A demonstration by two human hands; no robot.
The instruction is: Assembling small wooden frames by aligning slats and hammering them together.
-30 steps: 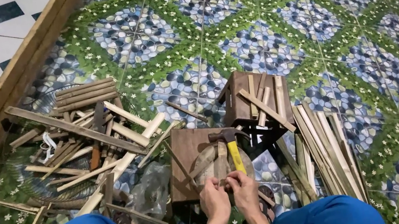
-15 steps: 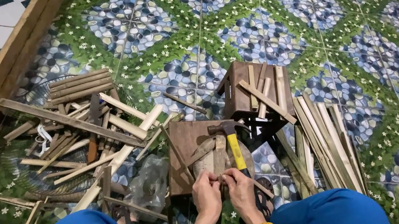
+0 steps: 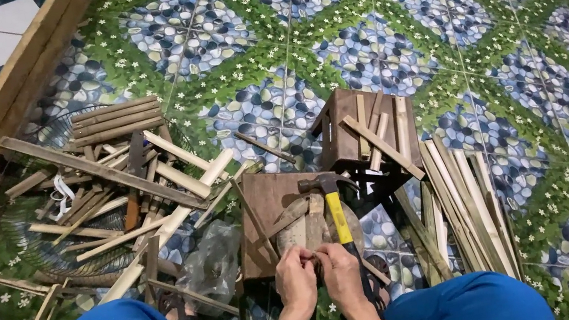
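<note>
I look down on a tiled floor (image 3: 374,54) strewn with bamboo strips (image 3: 113,179), with a small brown stool (image 3: 363,128) beyond a flat wooden board (image 3: 266,208). A yellow-handled hammer (image 3: 337,212) lies on that board just ahead of my hands, its long axis running away from me, nearer the right hand (image 3: 341,276). The left hand (image 3: 296,280) touches the right; both are pinched nearly closed around something small I cannot make out.
</note>
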